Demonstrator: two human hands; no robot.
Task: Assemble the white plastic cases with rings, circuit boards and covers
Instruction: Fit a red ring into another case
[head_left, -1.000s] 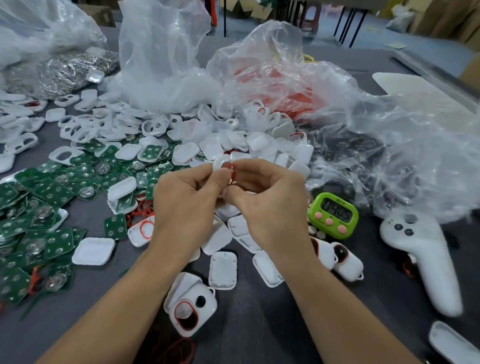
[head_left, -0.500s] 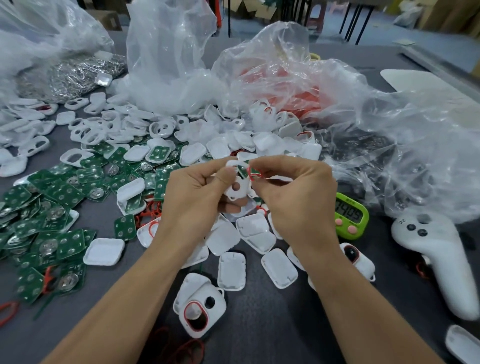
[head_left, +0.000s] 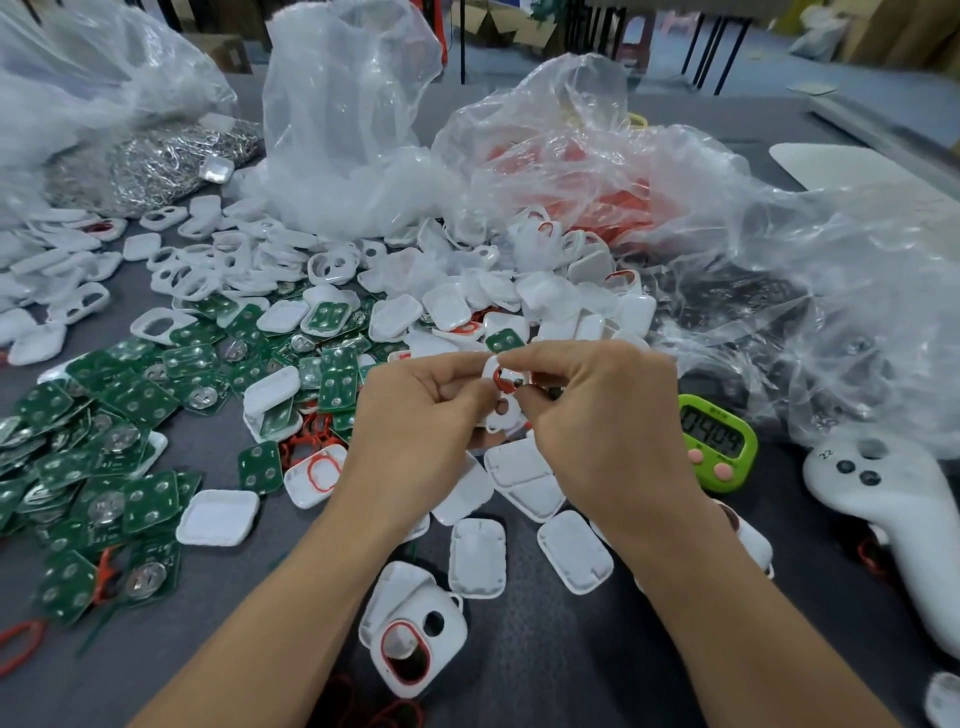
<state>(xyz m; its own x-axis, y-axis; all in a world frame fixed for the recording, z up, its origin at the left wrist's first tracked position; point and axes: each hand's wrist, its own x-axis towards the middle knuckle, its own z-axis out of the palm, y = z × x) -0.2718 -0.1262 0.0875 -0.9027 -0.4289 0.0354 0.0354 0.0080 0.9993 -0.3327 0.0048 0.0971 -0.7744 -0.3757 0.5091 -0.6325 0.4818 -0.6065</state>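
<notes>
The white case (head_left: 508, 419) holds a red ring (head_left: 500, 376), seemingly half-seated.

2 hands are in view, the left hand (head_left: 415, 431) and the right hand (head_left: 608, 431), holding between them 1 white case (head_left: 504, 411) with 1 red ring (head_left: 502, 376) at its opening. The worktop (head_left: 545, 675) carries 1 green timer (head_left: 719, 441), 1 white controller (head_left: 893, 519) and 4 clear plastic bags (head_left: 353, 104) (they overlap, so that count is rough). Green circuit boards (head_left: 135, 400) and loose white shells (head_left: 452, 306) lie in heaps beyond counting.
</notes>
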